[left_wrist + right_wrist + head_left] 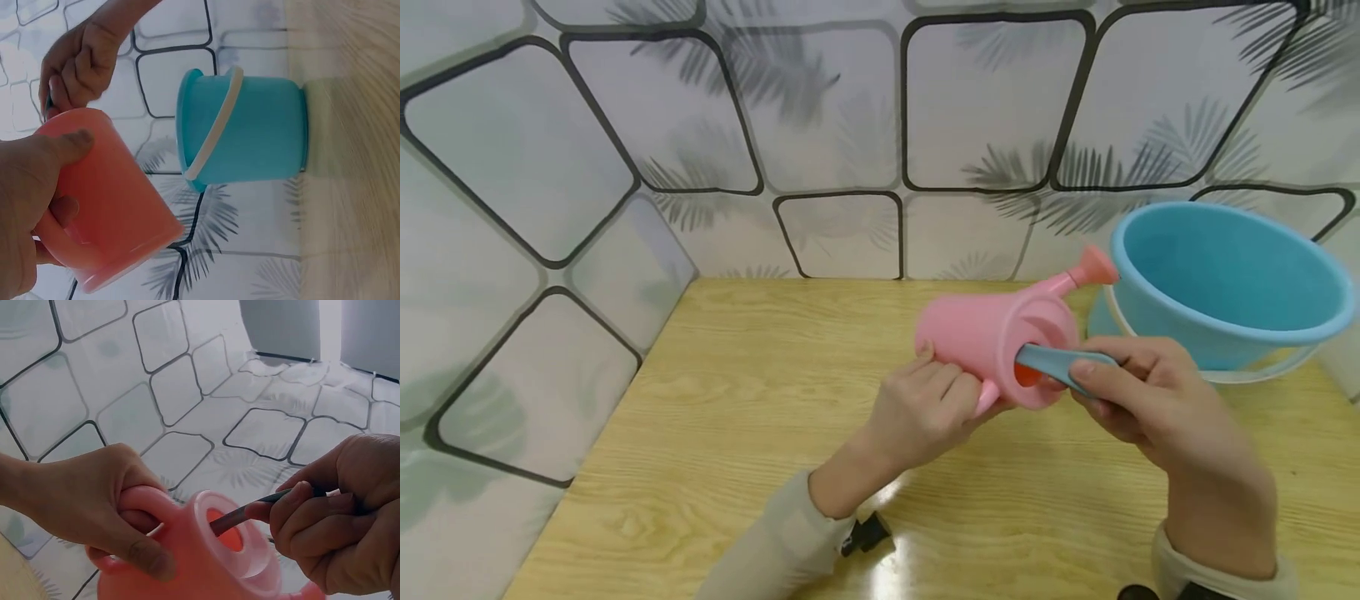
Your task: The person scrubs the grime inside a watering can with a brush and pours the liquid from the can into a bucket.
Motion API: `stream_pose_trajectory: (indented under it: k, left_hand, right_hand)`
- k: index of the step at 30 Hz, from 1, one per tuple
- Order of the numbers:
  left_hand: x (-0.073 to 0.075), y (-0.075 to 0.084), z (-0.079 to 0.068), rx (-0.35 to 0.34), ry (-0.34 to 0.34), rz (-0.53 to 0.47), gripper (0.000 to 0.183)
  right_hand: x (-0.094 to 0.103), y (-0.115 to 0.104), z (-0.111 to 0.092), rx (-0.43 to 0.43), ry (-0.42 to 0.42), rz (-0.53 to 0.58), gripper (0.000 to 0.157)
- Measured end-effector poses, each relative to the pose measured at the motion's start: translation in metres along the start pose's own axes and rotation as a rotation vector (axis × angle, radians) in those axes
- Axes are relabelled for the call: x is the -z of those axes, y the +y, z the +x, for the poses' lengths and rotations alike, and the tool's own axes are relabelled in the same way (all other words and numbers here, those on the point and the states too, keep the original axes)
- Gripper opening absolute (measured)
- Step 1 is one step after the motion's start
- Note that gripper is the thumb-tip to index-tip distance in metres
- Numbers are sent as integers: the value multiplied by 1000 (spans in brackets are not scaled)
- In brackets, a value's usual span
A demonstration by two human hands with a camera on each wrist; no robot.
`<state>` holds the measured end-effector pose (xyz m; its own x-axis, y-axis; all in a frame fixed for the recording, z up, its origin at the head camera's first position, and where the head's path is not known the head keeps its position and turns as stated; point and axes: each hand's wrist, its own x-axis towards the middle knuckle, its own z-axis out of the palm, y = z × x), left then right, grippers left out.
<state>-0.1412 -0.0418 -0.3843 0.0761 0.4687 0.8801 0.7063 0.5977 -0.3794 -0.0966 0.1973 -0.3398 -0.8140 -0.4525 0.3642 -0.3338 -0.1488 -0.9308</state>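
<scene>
A pink watering can (966,329) is tilted on its side above the table, its round opening turned toward the right and its spout (1070,280) pointing up and right. My left hand (925,404) grips the can by its curved handle (65,245), the thumb laid along the body. With my right hand (1157,400) I pinch a blue-grey handled tool (1060,362) between thumb and fingers. Its shaft (228,522) passes through the can's opening, where orange shows inside; the tool's far end is hidden in there, so I cannot tell its kind.
A light blue bucket (1165,321) with a white carrying handle (219,122) stands at the back right, close beyond the spout. Wood-grain table (737,383) lies beneath. A wall covering (835,108) with dark outlines and leaf prints rises behind and on the left.
</scene>
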Motion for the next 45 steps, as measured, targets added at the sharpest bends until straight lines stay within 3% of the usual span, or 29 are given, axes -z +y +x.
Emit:
stream_pose_trajectory:
  k: [3, 7, 10, 14, 19, 27, 32, 35, 45]
  left_hand:
    - [1, -1, -1, 23, -9, -29, 49]
    - [0, 1, -2, 4, -4, -28, 49]
    - [0, 3, -1, 4, -8, -3, 48]
    - [1, 1, -1, 63, -16, 3, 48]
    - [-1, 2, -3, 108, 0, 36, 48]
    - [-2, 3, -4, 158, 0, 71, 48]
    - [-4, 7, -2, 141, 10, 78, 48]
    - [-5, 6, -3, 166, -8, 108, 49]
    - [-5, 10, -3, 191, -13, 99, 49]
  right_hand:
    - [3, -4, -5, -4, -10, -27, 37]
    - [1, -3, 1, -28, -56, -53, 33]
    - [-2, -3, 4, -42, -34, -55, 33]
    - [-4, -7, 3, -42, 0, 35, 35]
    - [-17, 4, 14, -88, 20, 247, 38]
    - [-31, 8, 16, -125, 136, 544, 41]
    - [-43, 8, 19, -146, 199, 535, 35]
    - [-45, 7, 17, -123, 232, 531, 33]
    - [-47, 4, 18, -151, 251, 533, 33]
